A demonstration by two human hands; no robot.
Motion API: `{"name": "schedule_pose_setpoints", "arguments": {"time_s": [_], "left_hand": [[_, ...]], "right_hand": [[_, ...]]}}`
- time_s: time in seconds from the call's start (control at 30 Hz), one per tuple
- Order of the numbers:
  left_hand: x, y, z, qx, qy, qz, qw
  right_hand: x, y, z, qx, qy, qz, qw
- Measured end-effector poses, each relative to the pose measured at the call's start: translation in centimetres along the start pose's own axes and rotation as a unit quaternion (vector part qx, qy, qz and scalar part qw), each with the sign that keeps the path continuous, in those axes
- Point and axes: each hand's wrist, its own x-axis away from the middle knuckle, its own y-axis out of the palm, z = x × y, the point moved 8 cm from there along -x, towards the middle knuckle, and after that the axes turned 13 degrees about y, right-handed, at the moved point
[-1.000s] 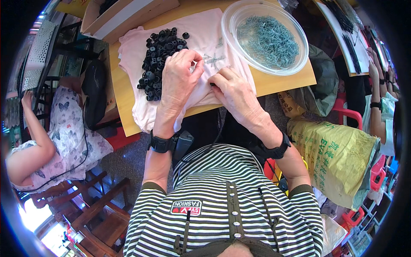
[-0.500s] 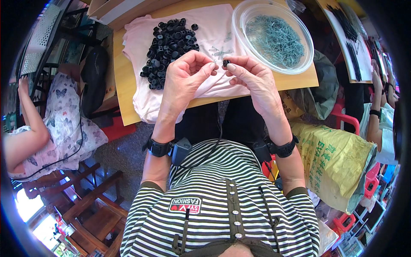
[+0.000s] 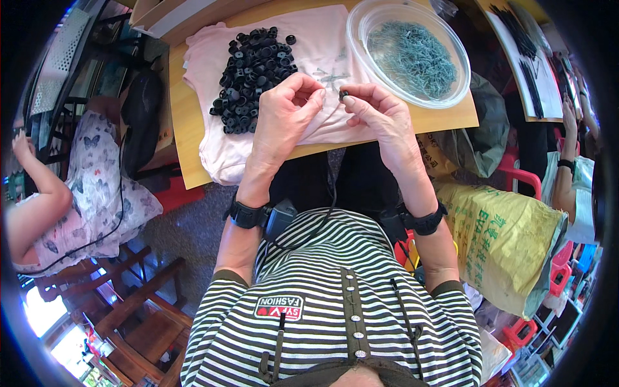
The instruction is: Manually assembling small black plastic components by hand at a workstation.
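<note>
Between the thumb and fingers of my right hand (image 3: 382,115) is a small black plastic cap (image 3: 343,95), held just above the pink cloth. My left hand (image 3: 287,111) faces it a short gap away, thumb and fingertips pinched together; whatever they hold is too small to make out. A heap of similar black plastic caps (image 3: 255,74) lies on the pink cloth (image 3: 205,77), beyond and left of my left hand. Several loose screws (image 3: 332,77) rest on the cloth just beyond my fingertips. To the right stands a round clear tub (image 3: 465,76) holding a large pile of greyish screws (image 3: 412,61).
The cloth covers much of a wooden table (image 3: 445,119), with a cardboard box (image 3: 187,19) along its far edge. A yellow woven sack (image 3: 496,238) stands at my right. One person in a patterned garment (image 3: 97,174) sits at left; another person's arm (image 3: 566,184) shows at right.
My fingertips have drawn slightly apart, leaving a wider gap between the left pinch and the black cap. The cap stays in my right hand, turned a little.
</note>
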Motion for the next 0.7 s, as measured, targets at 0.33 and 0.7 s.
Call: {"name": "schedule_pose_setpoints", "arguments": {"time_s": [0.33, 0.7], "left_hand": [[0.6, 0.1, 2.6, 0.06, 0.031, 0.024, 0.997], [1.4, 0.3, 7.0, -0.191, 0.198, -0.021, 0.961]], "right_hand": [[0.0, 0.3, 1.0, -0.178, 0.094, -0.103, 0.974], [1.1, 0.8, 1.2, -0.104, 0.088, -0.072, 0.988]]}}
